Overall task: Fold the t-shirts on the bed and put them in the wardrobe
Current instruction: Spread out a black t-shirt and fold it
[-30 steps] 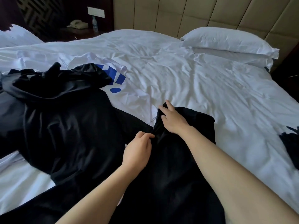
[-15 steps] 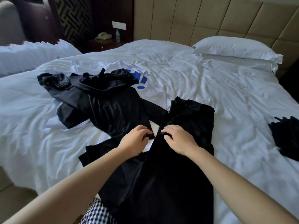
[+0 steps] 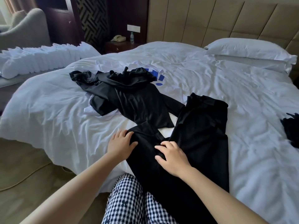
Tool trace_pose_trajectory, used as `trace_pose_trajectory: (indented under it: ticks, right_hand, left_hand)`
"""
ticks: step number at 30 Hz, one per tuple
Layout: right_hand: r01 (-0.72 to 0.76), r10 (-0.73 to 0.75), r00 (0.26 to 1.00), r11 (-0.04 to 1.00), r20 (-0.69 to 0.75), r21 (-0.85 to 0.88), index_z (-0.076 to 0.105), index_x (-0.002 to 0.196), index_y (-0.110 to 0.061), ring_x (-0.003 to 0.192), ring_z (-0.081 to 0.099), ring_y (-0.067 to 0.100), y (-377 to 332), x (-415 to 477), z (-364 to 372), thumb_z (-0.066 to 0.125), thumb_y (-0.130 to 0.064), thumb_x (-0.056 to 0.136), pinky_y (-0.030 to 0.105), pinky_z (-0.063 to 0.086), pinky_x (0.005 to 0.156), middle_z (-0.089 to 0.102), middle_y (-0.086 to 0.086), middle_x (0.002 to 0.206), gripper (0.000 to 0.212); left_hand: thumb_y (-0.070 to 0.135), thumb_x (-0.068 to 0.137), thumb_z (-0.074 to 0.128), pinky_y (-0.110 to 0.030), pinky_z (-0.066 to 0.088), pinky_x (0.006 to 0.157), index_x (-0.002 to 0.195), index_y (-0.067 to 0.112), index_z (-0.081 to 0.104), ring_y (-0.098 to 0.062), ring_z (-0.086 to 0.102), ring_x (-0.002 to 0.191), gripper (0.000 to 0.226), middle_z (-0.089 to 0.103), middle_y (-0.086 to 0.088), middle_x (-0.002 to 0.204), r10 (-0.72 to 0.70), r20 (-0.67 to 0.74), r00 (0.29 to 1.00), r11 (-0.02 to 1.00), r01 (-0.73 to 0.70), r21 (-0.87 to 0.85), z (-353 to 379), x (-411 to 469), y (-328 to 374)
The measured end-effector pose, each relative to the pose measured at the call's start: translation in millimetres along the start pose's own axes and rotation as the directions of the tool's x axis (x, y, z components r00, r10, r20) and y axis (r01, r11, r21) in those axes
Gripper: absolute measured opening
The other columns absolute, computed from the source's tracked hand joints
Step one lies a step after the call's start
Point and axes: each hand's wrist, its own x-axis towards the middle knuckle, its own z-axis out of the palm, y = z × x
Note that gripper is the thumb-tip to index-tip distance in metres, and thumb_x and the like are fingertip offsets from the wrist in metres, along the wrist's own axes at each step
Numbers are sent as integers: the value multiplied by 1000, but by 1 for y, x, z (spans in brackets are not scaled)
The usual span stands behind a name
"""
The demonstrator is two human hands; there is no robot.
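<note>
At the near edge of the bed (image 3: 218, 78): left hand (image 3: 120, 143) and right hand (image 3: 173, 155) lie flat, fingers spread, on the black t-shirt (image 3: 200, 126). Best to smooth outward, squaring the sides, before folding.

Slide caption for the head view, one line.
Left hand and right hand rest on a spread-out black t-shirt on the bed; a crumpled black t-shirt and a white t-shirt lie behind.
</note>
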Motion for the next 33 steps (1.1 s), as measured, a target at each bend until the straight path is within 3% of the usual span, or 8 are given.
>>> trace_pose_trajectory:
  ticks: [4, 8, 13, 15, 18, 21, 28, 33]
  right_hand:
    - [-36, 41, 996, 997, 81, -61, 27, 151, -39, 145, 9, 17, -1, -6, 18, 40, -54, 97, 37, 12, 119, 21, -5, 156, 58]
    - [-46, 52, 994, 997, 99, -57, 23, 151, -41, 146, 3, 20, 4, -5, 28, 38, -55, 97, 40, 3, 121, 16, -5, 158, 57]
    - [-57, 60, 988, 998, 144, -28, 25, 149, -43, 145, 4, 21, 8, 0, 27, 41, -55, 96, 40, 4, 120, 16, -5, 157, 57]
    - [-62, 63, 986, 998, 152, -15, 27, 148, -43, 145, 5, 21, 10, 2, 28, 42, -55, 96, 40, 4, 120, 17, -5, 156, 56]
    - [-72, 68, 985, 997, 157, 18, 30, 147, -44, 145, 6, 21, 12, 4, 29, 45, -56, 95, 40, 7, 120, 18, -6, 156, 56]
    - [-86, 75, 979, 995, 189, 48, 30, 147, -46, 145, 5, 21, 14, 6, 26, 46, -57, 94, 42, 10, 119, 18, -7, 156, 56]
    - [-57, 31, 953, 995, 300, 78, 31, 148, -44, 147, 8, 16, 16, 4, 0, 45, -56, 95, 43, 21, 118, 17, -10, 159, 57]
    - [7, -13, 988, 999, 153, 40, 57, 132, -39, 138, 36, 12, 47, -34, -29, 50, -38, 97, 36, 39, 108, 38, -12, 152, 36]
  left_hand:
    - [50, 101, 37, -39, 13, 119, 149, 24, 32, -26, 3, 150, 55, 20, -6, 160, -67, -6, 998, 991, 65, -115, 8, -2, -1]
    - [42, 100, 44, -35, 33, 106, 137, 17, 42, -22, 36, 135, 44, 46, -4, 141, -129, -94, 987, 965, 103, -243, 9, 2, -4]
    - [50, 94, 53, -40, 40, 100, 138, 17, 45, -26, 47, 124, 56, 53, -5, 132, -182, -73, 981, 965, 164, -206, 2, 18, -10]
    - [56, 90, 55, -37, 49, 84, 116, 20, 62, -21, 61, 101, 44, 66, -1, 110, -225, -29, 974, 948, 212, -237, -4, 26, -12]
    - [55, 84, 62, -30, 52, 59, 85, 19, 65, -16, 66, 67, 37, 69, 2, 76, -261, 89, 961, 883, 275, -380, -14, 32, -12]
    - [45, 88, 62, -37, 58, 71, 84, 14, 65, -20, 67, 73, 32, 70, -3, 80, -265, 140, 954, 819, 299, -490, -18, 33, -5]
    - [28, 96, 54, -35, 53, 67, 91, 2, 67, -22, 65, 72, 29, 66, -10, 80, -188, 165, 968, 575, 245, -780, -35, 13, 43]
    - [28, 94, 55, -26, 33, 48, 79, 11, 52, -15, 41, 53, 23, 41, -4, 64, -117, 110, 987, 525, 155, -837, -43, 1, 87]
